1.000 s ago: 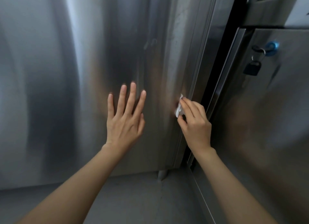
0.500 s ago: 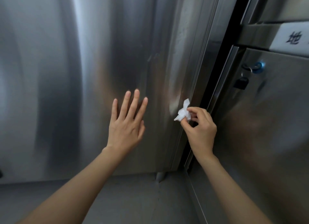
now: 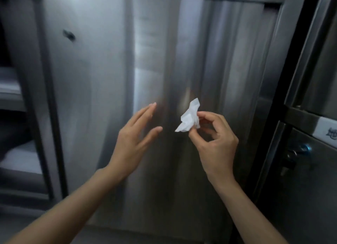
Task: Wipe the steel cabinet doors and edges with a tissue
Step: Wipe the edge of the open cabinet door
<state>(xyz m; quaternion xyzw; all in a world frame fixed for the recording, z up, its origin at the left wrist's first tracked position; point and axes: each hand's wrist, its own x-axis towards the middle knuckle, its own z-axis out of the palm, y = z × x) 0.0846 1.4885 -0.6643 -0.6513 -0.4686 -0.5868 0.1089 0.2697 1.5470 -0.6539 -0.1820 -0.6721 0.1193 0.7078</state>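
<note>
A tall steel cabinet door (image 3: 102, 83) fills the middle of the head view. My right hand (image 3: 217, 143) pinches a crumpled white tissue (image 3: 189, 117) between thumb and fingertips, held in front of the door's lower right part, away from its right edge. My left hand (image 3: 135, 139) is open with straight fingers, turned side-on just left of the tissue and off the steel. Whether the tissue touches the door cannot be told.
A second steel cabinet (image 3: 310, 189) stands to the right past a dark gap (image 3: 280, 97), with a padlock (image 3: 290, 161), a blue tag (image 3: 306, 148) and a white label (image 3: 328, 132). Open shelves (image 3: 12, 97) show at the far left. Grey floor (image 3: 145, 238) lies below.
My right hand has left the door's right edge and moved left and up with the tissue. My left hand lifted off the door and turned side-on. The view has tilted upward and left.
</note>
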